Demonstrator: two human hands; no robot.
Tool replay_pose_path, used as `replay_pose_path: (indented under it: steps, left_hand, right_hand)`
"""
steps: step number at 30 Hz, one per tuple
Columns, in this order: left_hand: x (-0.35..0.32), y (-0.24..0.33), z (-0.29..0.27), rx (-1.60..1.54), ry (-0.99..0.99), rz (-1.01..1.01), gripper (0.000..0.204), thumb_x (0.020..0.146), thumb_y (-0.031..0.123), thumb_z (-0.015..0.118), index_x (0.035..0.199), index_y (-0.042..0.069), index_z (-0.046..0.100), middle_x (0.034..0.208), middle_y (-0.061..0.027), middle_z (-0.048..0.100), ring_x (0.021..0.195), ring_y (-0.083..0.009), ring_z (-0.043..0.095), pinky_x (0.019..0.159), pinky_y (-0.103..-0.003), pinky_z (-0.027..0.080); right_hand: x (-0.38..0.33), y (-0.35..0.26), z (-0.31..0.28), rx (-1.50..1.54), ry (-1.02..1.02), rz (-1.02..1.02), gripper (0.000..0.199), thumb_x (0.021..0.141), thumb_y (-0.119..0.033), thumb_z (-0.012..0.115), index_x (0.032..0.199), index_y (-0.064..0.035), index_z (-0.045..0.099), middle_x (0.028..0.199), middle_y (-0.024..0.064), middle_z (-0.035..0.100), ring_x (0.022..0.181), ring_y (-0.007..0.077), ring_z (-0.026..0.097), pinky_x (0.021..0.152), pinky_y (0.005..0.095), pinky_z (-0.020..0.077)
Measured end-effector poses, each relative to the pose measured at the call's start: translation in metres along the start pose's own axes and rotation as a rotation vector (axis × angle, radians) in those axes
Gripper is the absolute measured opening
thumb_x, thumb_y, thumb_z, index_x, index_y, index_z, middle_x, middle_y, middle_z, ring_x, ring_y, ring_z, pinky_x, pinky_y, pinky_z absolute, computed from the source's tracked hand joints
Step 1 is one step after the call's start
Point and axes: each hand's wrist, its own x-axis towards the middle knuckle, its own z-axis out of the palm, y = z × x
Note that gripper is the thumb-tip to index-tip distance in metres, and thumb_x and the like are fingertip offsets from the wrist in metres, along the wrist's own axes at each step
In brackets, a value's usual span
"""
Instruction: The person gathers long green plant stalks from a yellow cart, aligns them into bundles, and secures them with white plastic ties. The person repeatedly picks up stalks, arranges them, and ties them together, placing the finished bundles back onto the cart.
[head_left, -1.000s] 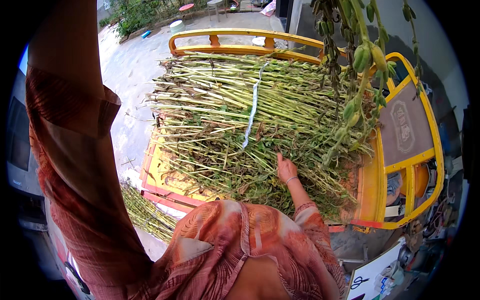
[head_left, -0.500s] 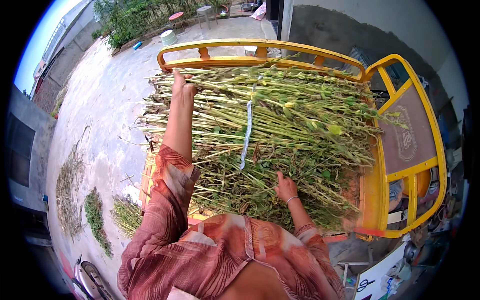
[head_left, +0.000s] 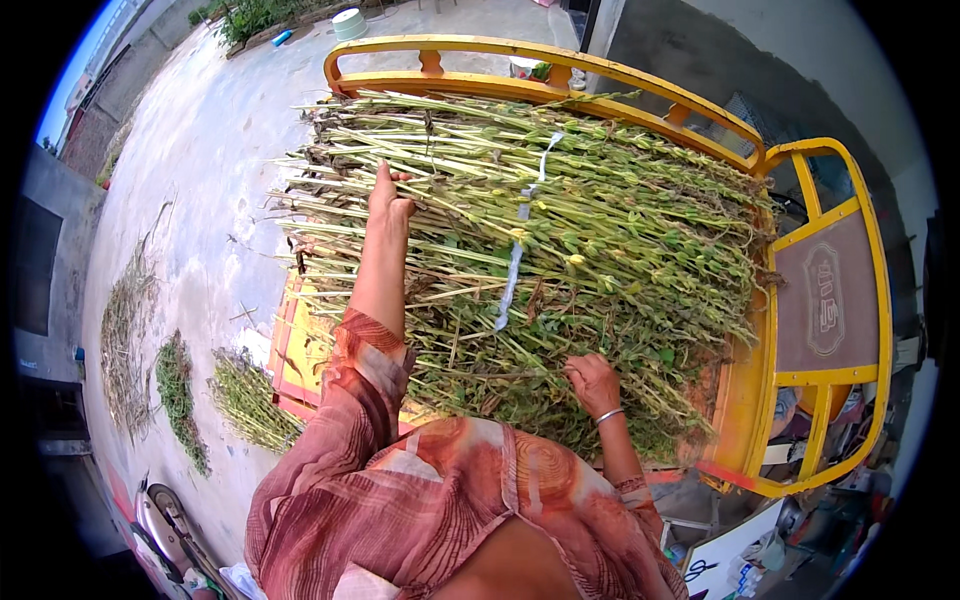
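Note:
A thick heap of cut plant stalks [head_left: 460, 210] with pale stems to the left and green, podded tops to the right lies across the yellow cargo bed [head_left: 742, 400]. A pale cloth-like strip [head_left: 511, 280] runs over it, from the far part toward the near part. My left hand [head_left: 392, 195] is on the stem ends at the left, fingers apart, index finger stretched away from me. Low on the near side of the heap, my right hand [head_left: 594, 385], with a bracelet at the wrist, has its fingers curled on leafy stalks; the fingertips are partly hidden.
A yellow rail [head_left: 480, 85] bounds the bed's far side, and a framed panel [head_left: 822, 290] stands at its right end. Smaller plant piles [head_left: 180, 400] lie on the concrete floor at left. A motorbike [head_left: 170, 530] is at lower left; scissors [head_left: 700, 570] lie at lower right.
My left hand has shifted from the heap's far edge nearer to me, onto stems in its middle. My right hand's fingers have curled in on the stalks. The whole view has turned slightly.

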Motion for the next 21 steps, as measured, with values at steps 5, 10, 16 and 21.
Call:
replay_pose_path:
  steps: [5,10,16,21]
  left_hand:
    - [0.018,0.003,-0.033,0.191,-0.032,-0.015,0.039,0.086,0.044,0.062,0.081,0.008,0.049,0.078,-0.0108,0.058,0.071,-0.0221,0.055,0.071,-0.048,0.051]
    - [0.018,0.009,-0.03,0.214,-0.046,-0.128,0.035,0.085,0.038,0.065,0.092,0.006,0.052,0.092,-0.0132,0.06,0.083,-0.0273,0.058,0.078,-0.052,0.05]
    - [0.026,0.006,-0.048,-0.051,-0.006,-0.028,0.04,0.098,0.032,0.043,0.122,0.001,0.047,0.12,-0.0137,0.055,0.102,-0.0315,0.057,0.086,-0.053,0.05]
    - [0.012,-0.007,-0.05,-0.093,-0.089,-0.032,0.05,0.095,0.044,0.044,0.125,0.004,0.046,0.12,-0.0119,0.055,0.106,-0.0294,0.056,0.087,-0.05,0.05]
  right_hand:
    - [0.017,-0.032,-0.05,-0.099,0.286,0.03,0.01,0.081,-0.013,0.062,0.091,-0.0092,0.063,0.081,0.0091,0.063,0.075,0.0298,0.057,0.066,0.0386,0.0467]
    - [0.046,-0.07,-0.108,-0.241,0.44,-0.04,0.012,0.085,-0.018,0.062,0.093,-0.0094,0.062,0.079,0.0083,0.063,0.069,0.0274,0.058,0.062,0.0349,0.0418]
    - [0.1,-0.127,-0.148,-0.46,0.569,-0.248,0.01,0.084,-0.022,0.063,0.087,-0.0128,0.061,0.07,0.0055,0.056,0.067,0.0249,0.057,0.06,0.0348,0.0391]
    - [0.201,-0.115,-0.106,-0.64,0.352,-0.382,0.016,0.083,-0.027,0.062,0.079,-0.0132,0.056,0.07,0.0054,0.057,0.068,0.0248,0.059,0.06,0.0372,0.0407]
